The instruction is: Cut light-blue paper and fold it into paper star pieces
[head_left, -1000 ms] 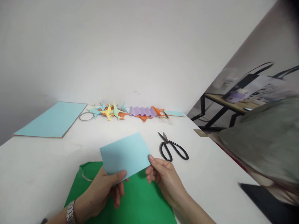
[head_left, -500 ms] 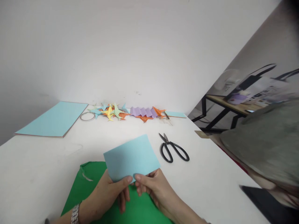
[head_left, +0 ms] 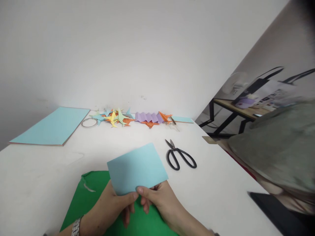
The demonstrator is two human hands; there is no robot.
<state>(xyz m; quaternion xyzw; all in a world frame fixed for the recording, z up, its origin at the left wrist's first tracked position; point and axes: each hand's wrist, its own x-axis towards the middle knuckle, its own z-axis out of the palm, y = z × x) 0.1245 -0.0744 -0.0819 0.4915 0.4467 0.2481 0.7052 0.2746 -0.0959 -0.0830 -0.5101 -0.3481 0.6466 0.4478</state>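
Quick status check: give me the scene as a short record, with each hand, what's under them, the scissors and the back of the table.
Left hand: holding a rectangular light-blue paper sheet near its lower edge
Right hand: holding the same lower edge, thumbs close together
Under hands: flat green sheet, material unclear
Scissors: black-handled metal scissors, blades parted, right of the paper, on the white table
Back of table: multicoloured folded-paper shapes, pleated purple paper

R hand pt. hidden behind blue card; green mat below card cut off; bag txt R of card blurry.
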